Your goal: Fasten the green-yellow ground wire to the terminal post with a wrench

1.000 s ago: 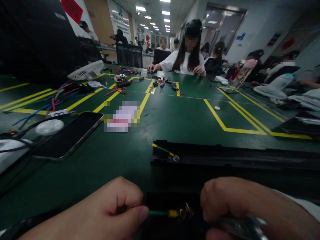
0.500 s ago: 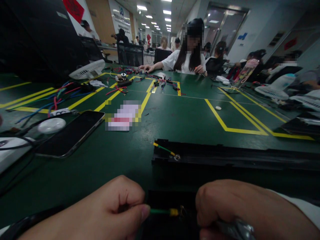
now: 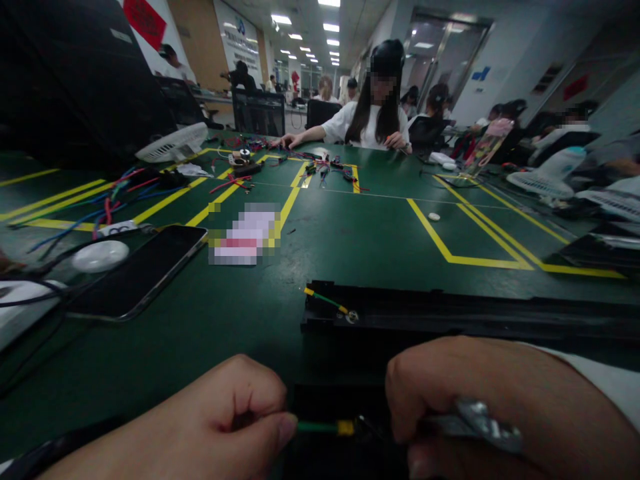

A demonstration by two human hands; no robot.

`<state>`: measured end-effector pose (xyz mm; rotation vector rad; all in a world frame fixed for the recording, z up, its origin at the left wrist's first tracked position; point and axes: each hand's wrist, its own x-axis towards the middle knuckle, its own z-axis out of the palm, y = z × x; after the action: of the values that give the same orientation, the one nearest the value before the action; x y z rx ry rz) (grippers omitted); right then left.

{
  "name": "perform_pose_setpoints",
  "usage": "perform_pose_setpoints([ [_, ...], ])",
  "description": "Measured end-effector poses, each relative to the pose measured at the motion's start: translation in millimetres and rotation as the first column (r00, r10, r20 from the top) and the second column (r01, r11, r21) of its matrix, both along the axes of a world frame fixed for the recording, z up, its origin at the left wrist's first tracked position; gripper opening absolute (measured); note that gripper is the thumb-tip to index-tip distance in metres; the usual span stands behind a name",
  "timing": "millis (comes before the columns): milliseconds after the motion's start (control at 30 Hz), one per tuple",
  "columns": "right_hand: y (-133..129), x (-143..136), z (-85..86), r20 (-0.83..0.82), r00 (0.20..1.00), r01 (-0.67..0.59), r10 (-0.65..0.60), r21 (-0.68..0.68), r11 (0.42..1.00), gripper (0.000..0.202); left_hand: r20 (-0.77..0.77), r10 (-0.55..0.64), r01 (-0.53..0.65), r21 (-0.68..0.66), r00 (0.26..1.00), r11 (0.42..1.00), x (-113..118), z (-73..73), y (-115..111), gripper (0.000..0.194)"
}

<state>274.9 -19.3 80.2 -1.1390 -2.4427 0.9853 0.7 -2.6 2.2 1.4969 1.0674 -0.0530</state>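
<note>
Green worktop [image 3: 350, 247], black phone [image 3: 140, 270] lying at left, long black rail [image 3: 465, 317] just beyond the hands, left hand [image 3: 220, 427] grip pinching green wire [image 3: 320, 427], right hand [image 3: 475, 407] grip clenched on metal tool [image 3: 475, 423], both knuckles-up at near edge

Quick count from where I'm sitting: two hands [image 3: 200, 427] [image 3: 500, 407] in front of me, two green wires with yellow ends, one pinched up close [image 3: 320, 427] and one on the black rail [image 3: 327, 301]. One phone [image 3: 137, 270], one white puck [image 3: 100, 255], one metal tool [image 3: 475, 427]. Two white fans, left [image 3: 173, 143] and right [image 3: 540, 181]. One person [image 3: 373, 113] straight across, more behind, too blurry to count.
</note>
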Motion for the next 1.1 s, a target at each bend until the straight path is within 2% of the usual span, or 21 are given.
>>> perform_pose_setpoints([
  [67, -6, 6, -3.2, -0.096, 0.993, 0.061, -0.067, -0.065, 0.996, 0.014, 0.022, -0.025, 0.025, -0.009, 0.999, 1.000, 0, 0.4, 0, 0.035],
  [167, -17, 10, -13.6, -0.063, 0.985, 0.151, -0.158, -0.101, 0.983, 0.014, 0.022, -0.021, 0.021, -0.009, 1.000, 1.000, 0, -1.4, 1, 0.035],
  [267, -26, 7, -27.0, -0.056, 0.984, 0.172, -0.171, 0.016, 0.985, 0.014, 0.007, 0.014, -0.014, -0.002, 1.000, 1.000, 0, -4.3, 2, 0.035],
  [367, -28, -2, -33.2, -0.094, 0.975, 0.215, -0.202, 0.156, 0.964, 0.018, 0.047, -0.020, 0.022, -0.038, 0.999, 0.999, 1, -3.3, 2, 0.038],
  [533, -21, -14, -29.6, -0.056, 0.986, 0.168, -0.160, 0.210, 0.963, 0.028, 0.050, 0.007, -0.004, -0.052, 0.999, 0.999, 1, -0.2, 1, 0.039],
  [633, -20, -16, -28.2, -0.005, 0.987, 0.159, -0.162, 0.219, 0.963, 0.027, 0.114, 0.086, -0.087, 0.006, 0.990, 0.996, -1, -3.1, 1, 0.040],
  [733, -20, -16, -25.0, 0.061, 0.992, 0.096, -0.108, 0.178, 0.979, 0.023, 0.152, 0.143, -0.150, 0.036, 0.978, 0.988, -2, -5.0, 2, 0.040],
  [833, -17, -17, -18.0, 0.125, 0.988, 0.072, -0.089, 0.133, 0.989, 0.018, 0.149, 0.148, -0.155, 0.036, 0.978, 0.987, -2, -4.5, 2, 0.041],
  [967, -11, -20, -7.9, 0.131, 0.982, 0.124, -0.139, 0.116, 0.985, 0.017, 0.136, 0.144, -0.148, 0.024, 0.980, 0.989, -3, -4.7, 0, 0.039],
  [1100, -9, -22, -3.4, 0.106, 0.981, 0.154, -0.165, 0.100, 0.983, 0.017, 0.065, 0.069, -0.066, -0.039, 0.996, 0.997, -3, -6.2, 0, 0.037],
])
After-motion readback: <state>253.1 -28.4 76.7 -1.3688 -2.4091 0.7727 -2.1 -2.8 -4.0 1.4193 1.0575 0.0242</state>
